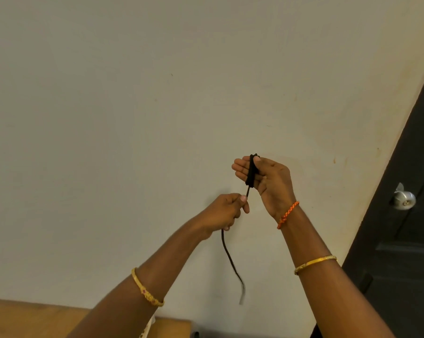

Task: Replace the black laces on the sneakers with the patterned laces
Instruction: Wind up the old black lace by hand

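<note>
The fingers (pixel 240 170) of the right hand (pixel 267 181) are lying straight and together, with the black lace (pixel 251 170) coiled around them and the thumb pressing on the coil. The left hand (pixel 227 212) is pinching the loose strand just below, while the tail is hanging free. To wind well, I think the left hand should be keeping light tension and laying each turn beside the last one. The sneakers and patterned laces are not showing.

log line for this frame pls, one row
stage: winding removed black lace | right hand: lace coiled round fingers | left hand: gripping loose tail, feeding it | sneakers: out of view
</note>
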